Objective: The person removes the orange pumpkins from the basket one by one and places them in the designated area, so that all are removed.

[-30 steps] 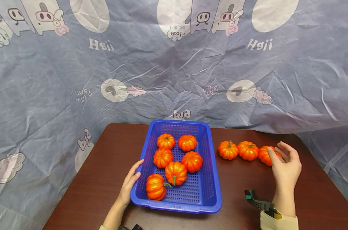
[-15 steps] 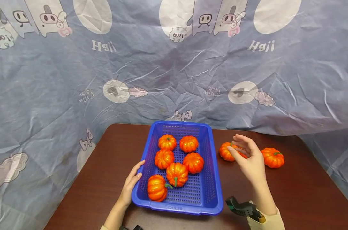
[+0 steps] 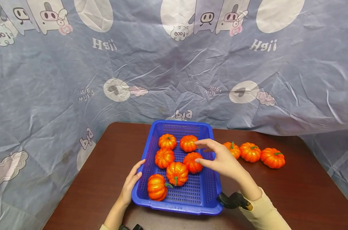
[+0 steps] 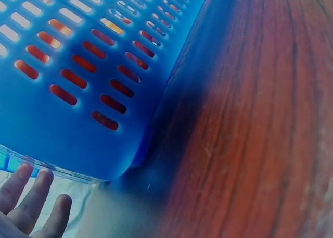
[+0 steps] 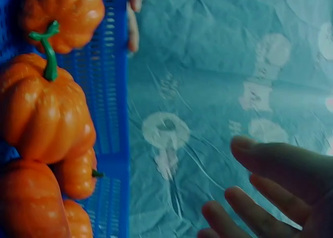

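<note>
A blue perforated plastic basket stands on the table with several small orange pumpkins inside. My left hand rests on its left rim, fingers fairly straight; the left wrist view catches those fingers at the rim. Over the right side of the basket is my right hand, thumb and fingers spread apart and nothing between them. Its fingertips overlap the back right pumpkin and the thumb overlaps the pumpkin in front of it. In the right wrist view the right hand also shows empty.
Three more pumpkins sit in a row on the dark brown table, right of the basket; the leftmost is partly covered by my right hand. A grey-blue printed cloth hangs behind the table and at its sides.
My right hand has moved left from the rightmost pumpkin of the row, across the others, to above the basket. The left hand stays at the rim, and the pumpkins keep their places.
</note>
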Tool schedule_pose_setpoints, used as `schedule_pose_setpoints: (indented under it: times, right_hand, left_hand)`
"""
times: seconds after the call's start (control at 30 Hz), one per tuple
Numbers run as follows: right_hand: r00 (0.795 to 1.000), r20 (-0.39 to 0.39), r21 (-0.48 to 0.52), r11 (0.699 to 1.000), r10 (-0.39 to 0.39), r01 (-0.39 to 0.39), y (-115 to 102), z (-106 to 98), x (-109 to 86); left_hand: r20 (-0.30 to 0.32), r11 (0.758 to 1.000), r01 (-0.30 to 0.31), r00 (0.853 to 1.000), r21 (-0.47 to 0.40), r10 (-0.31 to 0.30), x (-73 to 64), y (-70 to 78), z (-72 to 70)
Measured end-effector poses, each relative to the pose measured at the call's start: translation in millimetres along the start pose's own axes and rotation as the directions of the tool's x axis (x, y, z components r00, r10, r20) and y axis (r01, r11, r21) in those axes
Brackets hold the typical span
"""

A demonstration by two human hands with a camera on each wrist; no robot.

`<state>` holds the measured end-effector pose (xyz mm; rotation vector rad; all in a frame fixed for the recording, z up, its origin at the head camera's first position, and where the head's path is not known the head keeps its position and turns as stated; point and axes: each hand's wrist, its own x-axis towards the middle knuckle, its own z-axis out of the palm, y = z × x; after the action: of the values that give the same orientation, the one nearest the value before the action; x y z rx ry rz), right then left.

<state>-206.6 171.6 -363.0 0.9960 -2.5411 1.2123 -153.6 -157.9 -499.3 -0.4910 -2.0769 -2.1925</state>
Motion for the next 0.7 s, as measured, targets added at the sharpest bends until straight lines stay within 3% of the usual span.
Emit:
schedule_pose_setpoints:
  times: [0.13, 0.3, 0.6, 0.7]
  right_hand:
    - [0.987, 0.161, -0.026, 0.999, -0.031, 0.035, -3, 10, 10.1]
    - [0.946, 0.322, 0.002, 0.999, -0.033, 0.034, -3, 22, 20.5]
    - [0.875, 0.48, 0.137, 0.991, -0.063, -0.004, 12, 48, 37.2]
    - [0.864, 0.5, 0.151, 0.988, -0.065, -0.013, 17, 54, 37.4]
  left_hand:
    - [0.002, 1.0, 0.004, 1.0, -0.002, -0.004, -0.3, 0.2, -0.4]
    - [0.001, 1.0, 0.005, 1.0, -0.003, -0.005, -0.5, 0.1, -0.7]
    - [0.001, 1.0, 0.003, 1.0, 0.008, -0.003, 0.4, 0.5, -1.2]
    - [0.005, 1.0, 0.0, 1.0, 0.01, 0.0, 0.5, 0.8, -1.6]
